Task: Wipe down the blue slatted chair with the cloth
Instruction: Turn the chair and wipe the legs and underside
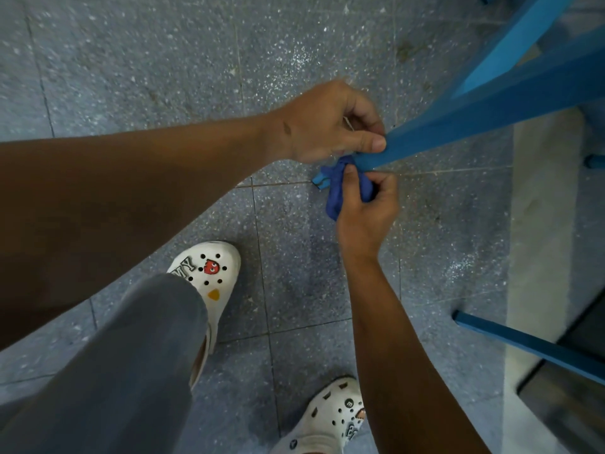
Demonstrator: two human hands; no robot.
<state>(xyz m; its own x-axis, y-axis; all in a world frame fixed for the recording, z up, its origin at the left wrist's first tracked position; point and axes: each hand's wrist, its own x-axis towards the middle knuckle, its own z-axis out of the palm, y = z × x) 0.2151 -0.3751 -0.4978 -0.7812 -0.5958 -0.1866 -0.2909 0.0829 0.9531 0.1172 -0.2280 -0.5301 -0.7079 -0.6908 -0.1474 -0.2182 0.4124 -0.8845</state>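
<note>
Above a speckled floor [163, 77], the left hand [322, 124] is pinching the tip of the blue chair's leg [458, 132], apparently tilted, steadying the stiff wood. The right hand [366, 208] is bunching the soft, limp blue cloth [337, 191] just beneath it.

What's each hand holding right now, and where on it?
Left hand grips the blue chair leg near its lower end. Right hand holds the bunched blue cloth around its middle, against that leg end.

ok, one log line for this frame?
left hand: grips chair leg | right hand: holds cloth bunched at leg's end | chair: tipped | stage: wiping leg
</note>
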